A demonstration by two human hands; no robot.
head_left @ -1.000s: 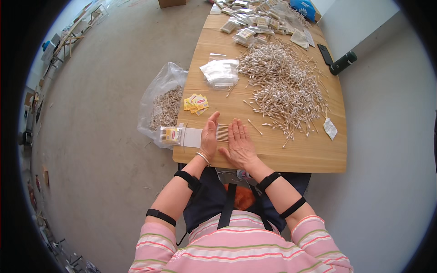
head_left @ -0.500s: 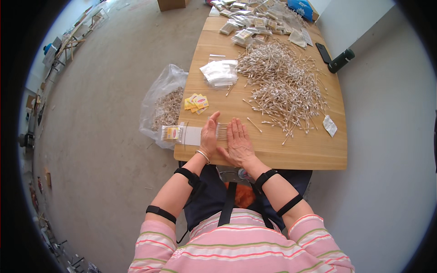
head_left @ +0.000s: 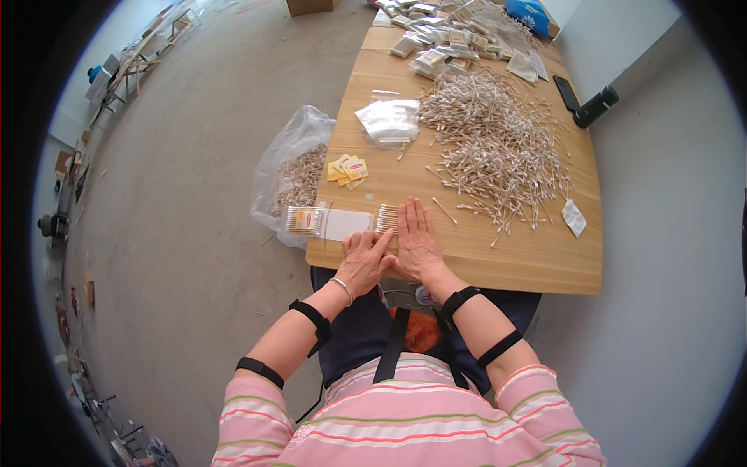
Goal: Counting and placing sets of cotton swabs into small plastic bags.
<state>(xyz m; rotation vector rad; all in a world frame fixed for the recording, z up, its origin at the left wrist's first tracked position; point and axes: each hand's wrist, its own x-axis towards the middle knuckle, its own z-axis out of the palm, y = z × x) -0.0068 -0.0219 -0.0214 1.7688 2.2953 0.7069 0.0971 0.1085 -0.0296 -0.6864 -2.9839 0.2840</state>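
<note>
Wooden table (head_left: 482,257) edge, both hands (head_left: 393,249) beside cotton swabs (head_left: 387,219).

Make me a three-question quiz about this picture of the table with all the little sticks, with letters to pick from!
1. Where is the big pile of cotton swabs?
A. on the table
B. on the floor
C. in a box

2. What colour are the small paper labels?
A. blue
B. yellow
C. black

3. How is the right hand?
A. in a fist
B. lifted high
C. flat on the table

Answers: 1 A, the pile spreads over the wooden table. 2 B, they are yellow with red. 3 C, its fingers lie stretched out beside a row of swabs, next to the left hand.
</note>
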